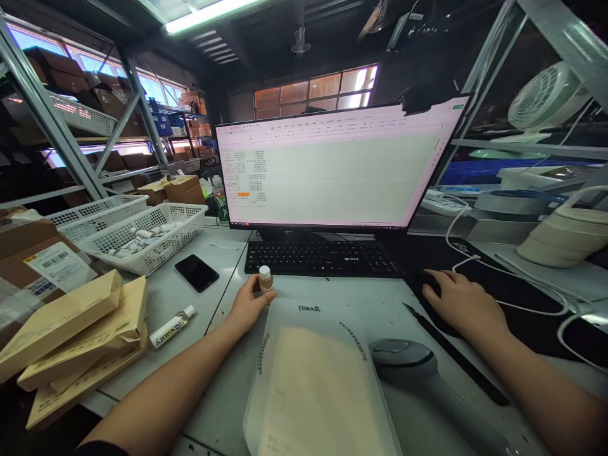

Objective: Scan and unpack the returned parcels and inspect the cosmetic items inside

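Note:
My left hand [247,306] is closed around a small bottle [265,276] with a white cap, upright on the table just in front of the keyboard [318,256]. On the black mouse pad [532,304] at the right lies my right hand [458,303], palm down with its fingers forward. A dark shape, apparently a mouse, is mostly hidden beneath that palm. Between my arms is a frosted translucent bag [323,380] printed with lettering, a pale yellowish piece inside it. A grey handheld scanner [403,358] lies against the bag's right side.
A monitor [332,171] showing a spreadsheet stands behind the keyboard. To the left are a phone [196,272], a labelled bottle [171,326], stacked yellowish boxes [80,342] and a white basket [161,244] of small bottles. A black stick [456,354] and white cables [517,278] lie at the right.

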The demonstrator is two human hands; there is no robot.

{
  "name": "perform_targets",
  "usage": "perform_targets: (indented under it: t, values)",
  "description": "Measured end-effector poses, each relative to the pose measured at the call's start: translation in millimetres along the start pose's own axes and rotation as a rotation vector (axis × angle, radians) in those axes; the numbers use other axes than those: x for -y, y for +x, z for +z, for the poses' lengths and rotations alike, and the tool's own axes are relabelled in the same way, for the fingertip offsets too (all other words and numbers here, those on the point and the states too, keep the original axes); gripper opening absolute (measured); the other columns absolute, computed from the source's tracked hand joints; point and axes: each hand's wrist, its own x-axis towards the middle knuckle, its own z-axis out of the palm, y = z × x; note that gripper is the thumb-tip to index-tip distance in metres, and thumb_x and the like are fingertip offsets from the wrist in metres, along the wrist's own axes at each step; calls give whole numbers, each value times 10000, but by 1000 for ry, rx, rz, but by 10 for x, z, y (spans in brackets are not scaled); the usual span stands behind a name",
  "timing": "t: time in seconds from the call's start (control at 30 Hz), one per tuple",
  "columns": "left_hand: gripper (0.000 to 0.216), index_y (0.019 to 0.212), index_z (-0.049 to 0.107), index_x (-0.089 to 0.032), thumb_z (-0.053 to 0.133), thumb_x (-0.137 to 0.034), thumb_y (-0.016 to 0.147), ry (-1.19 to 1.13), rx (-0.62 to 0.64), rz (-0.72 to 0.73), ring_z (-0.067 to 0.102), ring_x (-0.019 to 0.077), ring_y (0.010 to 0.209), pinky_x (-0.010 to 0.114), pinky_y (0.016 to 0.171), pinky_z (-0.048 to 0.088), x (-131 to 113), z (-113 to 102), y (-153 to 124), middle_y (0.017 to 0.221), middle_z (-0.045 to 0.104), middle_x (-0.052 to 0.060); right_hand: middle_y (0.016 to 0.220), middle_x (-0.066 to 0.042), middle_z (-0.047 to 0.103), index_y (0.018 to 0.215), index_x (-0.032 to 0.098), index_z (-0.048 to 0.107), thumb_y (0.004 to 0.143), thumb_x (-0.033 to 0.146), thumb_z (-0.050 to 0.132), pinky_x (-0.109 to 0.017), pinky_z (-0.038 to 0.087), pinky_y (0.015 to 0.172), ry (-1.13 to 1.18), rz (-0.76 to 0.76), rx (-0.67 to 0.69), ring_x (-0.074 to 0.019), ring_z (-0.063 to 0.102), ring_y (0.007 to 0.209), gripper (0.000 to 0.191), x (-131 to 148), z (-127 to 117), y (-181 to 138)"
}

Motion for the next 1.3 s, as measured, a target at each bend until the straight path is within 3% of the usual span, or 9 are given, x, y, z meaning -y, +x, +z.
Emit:
perform_targets:
  t: [1.3]
  values:
    - [278,984,640,-175,740,-246,734,7,108,-25,652,257,1026,371,930,492,-77,16,-43,1061,709,82,1401,-164,559,1420,142,529,986,419,284,-485,497,938,18,-4,2,-377,581,1142,570,37,-62,-30]
